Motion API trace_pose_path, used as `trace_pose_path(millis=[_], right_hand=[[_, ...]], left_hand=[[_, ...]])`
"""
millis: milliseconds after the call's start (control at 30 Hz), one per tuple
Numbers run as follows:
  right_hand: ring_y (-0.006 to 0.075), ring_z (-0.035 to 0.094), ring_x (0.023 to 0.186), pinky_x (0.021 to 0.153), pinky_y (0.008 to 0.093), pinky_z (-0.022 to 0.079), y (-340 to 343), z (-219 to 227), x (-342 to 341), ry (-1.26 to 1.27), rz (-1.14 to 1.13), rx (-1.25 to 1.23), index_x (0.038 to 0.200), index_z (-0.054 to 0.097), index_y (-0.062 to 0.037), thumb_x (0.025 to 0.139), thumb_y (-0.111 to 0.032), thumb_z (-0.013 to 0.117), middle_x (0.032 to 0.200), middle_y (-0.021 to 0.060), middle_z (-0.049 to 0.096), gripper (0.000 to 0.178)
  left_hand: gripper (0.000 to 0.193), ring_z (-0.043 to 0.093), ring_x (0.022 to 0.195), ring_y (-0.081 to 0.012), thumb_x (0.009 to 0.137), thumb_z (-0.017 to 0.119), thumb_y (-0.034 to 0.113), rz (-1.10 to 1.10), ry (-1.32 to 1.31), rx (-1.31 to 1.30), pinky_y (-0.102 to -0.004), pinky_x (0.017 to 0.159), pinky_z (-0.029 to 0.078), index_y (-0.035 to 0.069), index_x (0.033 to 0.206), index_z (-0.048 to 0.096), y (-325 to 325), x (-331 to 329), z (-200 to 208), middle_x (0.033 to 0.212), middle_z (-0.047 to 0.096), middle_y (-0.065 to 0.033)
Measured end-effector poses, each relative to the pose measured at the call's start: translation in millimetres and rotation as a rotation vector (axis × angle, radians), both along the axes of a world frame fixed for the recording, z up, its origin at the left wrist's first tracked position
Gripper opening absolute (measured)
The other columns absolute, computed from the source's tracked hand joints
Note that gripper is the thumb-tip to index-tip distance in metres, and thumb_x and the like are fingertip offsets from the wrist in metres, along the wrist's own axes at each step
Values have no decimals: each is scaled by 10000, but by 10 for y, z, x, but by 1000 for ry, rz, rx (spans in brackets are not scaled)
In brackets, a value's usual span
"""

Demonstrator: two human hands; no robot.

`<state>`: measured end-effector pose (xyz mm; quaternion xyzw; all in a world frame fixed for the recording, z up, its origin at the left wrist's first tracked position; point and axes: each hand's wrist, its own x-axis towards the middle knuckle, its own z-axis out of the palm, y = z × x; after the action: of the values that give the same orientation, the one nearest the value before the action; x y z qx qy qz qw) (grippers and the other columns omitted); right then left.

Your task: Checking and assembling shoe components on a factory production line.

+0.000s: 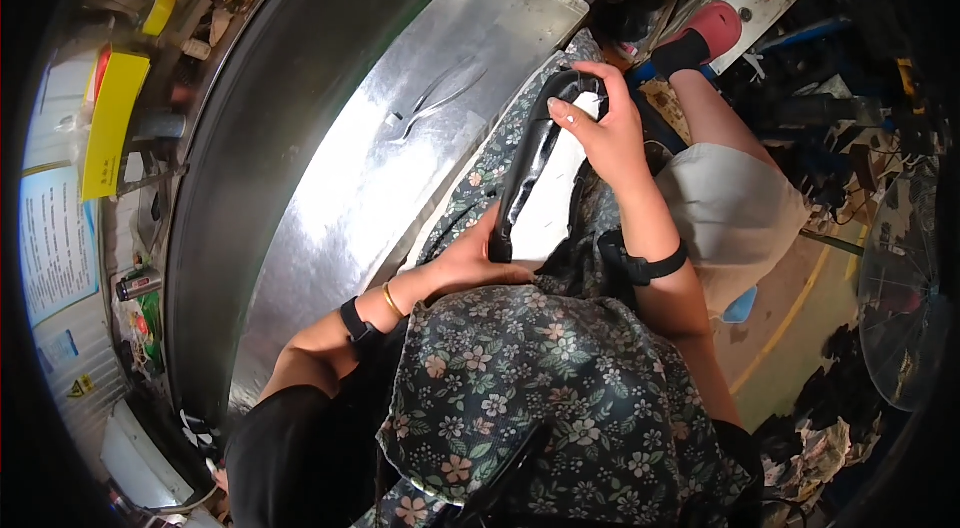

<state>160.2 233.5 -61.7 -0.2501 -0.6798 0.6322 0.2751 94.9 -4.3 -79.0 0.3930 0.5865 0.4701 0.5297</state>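
Over the person's lap, a flower-patterned apron (540, 378) lies beneath the work, probably to keep it off the clothes. The left hand (475, 253) is partly open, thumb and fingers spread around the near end of a black-and-white shoe-shaped piece (545, 203), seemingly to steady it. That piece slants away above the apron, white face up, its dark, wrinkled edge exposed. At its far end the right hand (608, 128) is half closed, thumb on the top and fingers hooked over the rim (some fingertips are hidden), perhaps so the tip cannot twist. Beyond, to the left, a slender metal tool (440, 98) lies on a shiny bench (340, 173), apparently within easy reach, alongside a dark belt (250, 128).
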Motion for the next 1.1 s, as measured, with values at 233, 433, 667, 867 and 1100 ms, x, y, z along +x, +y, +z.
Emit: trace_pose_path(millis=[233,433,667,867,1100], right_hand=[[198,587,1060,919,333,470,-38,-25,-16,-37,8,34,1190,555,-23,779,-202,824,1125,143,630,523],[217,583,1085,927,358,470,-44,11,-18,-94,-64,252,1197,541,-22,771,-210,826,1146,150,611,546],[232,532,1203,1050,356,388,94,119,247,63,104,-85,1268,522,-36,897,-171,675,1257,128,570,424],[231,461,1313,1125,372,321,419,498,876,222,193,-554,1358,475,32,976,-292,487,1383,138,502,501],[284,551,1252,1091,401,404,288,570,600,179,190,-856,1390,440,58,855,-181,558,1378,188,532,597]], left_hand=[[580,612,1077,-217,1000,490,486,249,-444,-161,-356,926,470,-14,1293,511,2,-31,-158,1135,655,-125],[615,632,797,-498,1021,397,487,203,595,-173,-502,719,514,-71,1257,504,78,39,-82,799,623,-318],[1002,435,1302,-195,799,817,172,20,-376,-104,-345,1110,347,10,1529,149,229,-56,9,1441,427,-127],[1023,614,1117,-338,747,843,261,-207,398,-115,-358,946,493,27,1524,220,284,-173,394,1295,568,-227],[803,561,1197,-379,679,792,136,7,1028,332,-447,1036,440,-1,1392,450,652,-1182,607,1321,561,-214]])
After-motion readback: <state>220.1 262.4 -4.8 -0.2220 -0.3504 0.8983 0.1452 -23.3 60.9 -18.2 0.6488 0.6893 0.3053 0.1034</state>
